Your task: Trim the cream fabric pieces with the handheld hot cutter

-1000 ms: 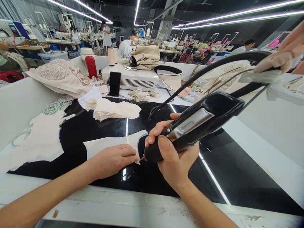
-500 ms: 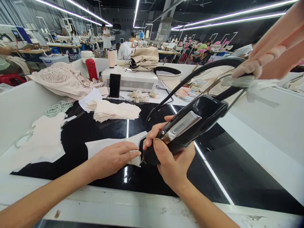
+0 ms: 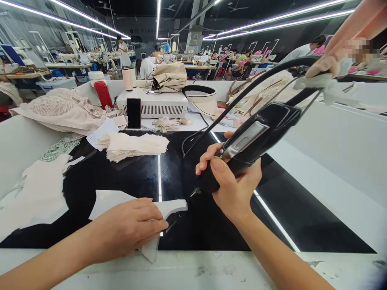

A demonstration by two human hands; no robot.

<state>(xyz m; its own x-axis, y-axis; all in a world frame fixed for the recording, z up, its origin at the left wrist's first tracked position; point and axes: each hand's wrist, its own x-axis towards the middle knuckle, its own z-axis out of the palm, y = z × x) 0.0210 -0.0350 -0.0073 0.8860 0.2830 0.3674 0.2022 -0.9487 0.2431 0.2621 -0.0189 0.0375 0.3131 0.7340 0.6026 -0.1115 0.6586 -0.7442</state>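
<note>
One white piece [image 3: 110,202] under left hand [image 3: 130,226] (grip unclear) — right hand [image 3: 232,187] around black tool [image 3: 256,139].

Head-worn view, facing forward and down, near hands [image 3: 130,227]

Two bare hands, two bare forearms. Left hand [image 3: 130,227]: uncovered, back smooth, slim fingers [image 3: 148,214], tapering ends; dark spot near one fingertip, too small to identify. Left forearm [image 3: 51,262]: bare, smooth, slim at wrist, cut off by frame edge. Right hand [image 3: 234,185]: likewise uncovered, broad rounded thumb [image 3: 221,169], remaining fingers partly hidden. Right forearm [image 3: 278,249]: bare as well, narrow wrist, thicker further up, leaves frame at bottom. Anything above forearms is out of frame.
</note>
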